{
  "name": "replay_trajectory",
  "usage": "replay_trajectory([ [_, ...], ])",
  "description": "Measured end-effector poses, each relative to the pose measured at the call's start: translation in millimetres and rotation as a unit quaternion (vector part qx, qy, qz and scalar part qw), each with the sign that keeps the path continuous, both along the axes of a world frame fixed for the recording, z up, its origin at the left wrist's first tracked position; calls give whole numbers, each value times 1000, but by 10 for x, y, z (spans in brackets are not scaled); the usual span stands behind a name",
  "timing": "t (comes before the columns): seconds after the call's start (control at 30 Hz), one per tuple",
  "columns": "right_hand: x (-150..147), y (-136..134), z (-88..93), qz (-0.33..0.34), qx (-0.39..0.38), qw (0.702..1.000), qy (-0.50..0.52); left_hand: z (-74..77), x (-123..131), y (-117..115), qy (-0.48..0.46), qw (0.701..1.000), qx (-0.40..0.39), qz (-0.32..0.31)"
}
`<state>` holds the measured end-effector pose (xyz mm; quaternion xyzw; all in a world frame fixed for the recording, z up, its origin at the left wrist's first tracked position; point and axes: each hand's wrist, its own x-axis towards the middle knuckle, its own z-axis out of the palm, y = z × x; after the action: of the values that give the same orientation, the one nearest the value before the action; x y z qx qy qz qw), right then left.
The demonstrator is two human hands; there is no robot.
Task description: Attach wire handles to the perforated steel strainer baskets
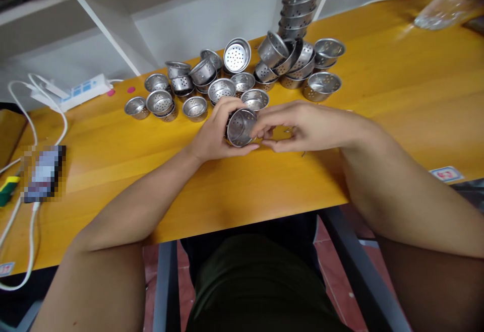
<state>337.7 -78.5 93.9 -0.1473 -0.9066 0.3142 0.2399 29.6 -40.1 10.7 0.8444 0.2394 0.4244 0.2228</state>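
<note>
My left hand [217, 135] is wrapped round a perforated metal cup [241, 128], whose open mouth is tilted toward me. At the cup's right rim, the fingers of my right hand [287, 125] are curled and pinched together. Whether they grip the rim or some small part is hidden. Thin bits of wire [303, 154] show below and beside my right hand, too small to make out well. Just behind the held cup stand more perforated cups, among them a shallow one [255, 100] and another [222, 90] near my left fingers.
Many similar cups crowd the back of the yellow table [234, 196], with a tall stack [300, 4] against the white shelf. At left lie a white power strip [85, 91], cables and a phone [44, 173]. A clear plastic object [446, 7] sits at far right.
</note>
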Motion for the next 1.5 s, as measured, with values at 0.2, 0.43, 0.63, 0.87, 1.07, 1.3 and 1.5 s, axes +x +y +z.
replay_trajectory([
  [0.2, -41, -21, 17, -28, 38, 999, 3, -39, -4, 9, 9, 999, 36, -6],
  [0.43, -101, -48, -41, -37, 77, 996, 12, -143, -48, 157, 49, 989, 133, -30],
  [0.63, -157, -148, -10, -73, 80, 994, 19, -93, -46, 177, 39, 987, 156, 6],
  [0.87, -154, -195, 25, -109, 71, 991, 13, -139, -33, 223, 4, 987, 163, -3],
  [1.07, -155, -174, 21, -108, 50, 993, -7, -152, -30, 210, -7, 986, 164, -14],
  [1.3, -135, -27, -107, -137, 31, 988, 70, -325, -72, 254, -29, 995, 96, -7],
  [1.5, -144, 60, -196, -164, 66, 983, 46, -430, -152, 425, -57, 995, 81, 22],
])
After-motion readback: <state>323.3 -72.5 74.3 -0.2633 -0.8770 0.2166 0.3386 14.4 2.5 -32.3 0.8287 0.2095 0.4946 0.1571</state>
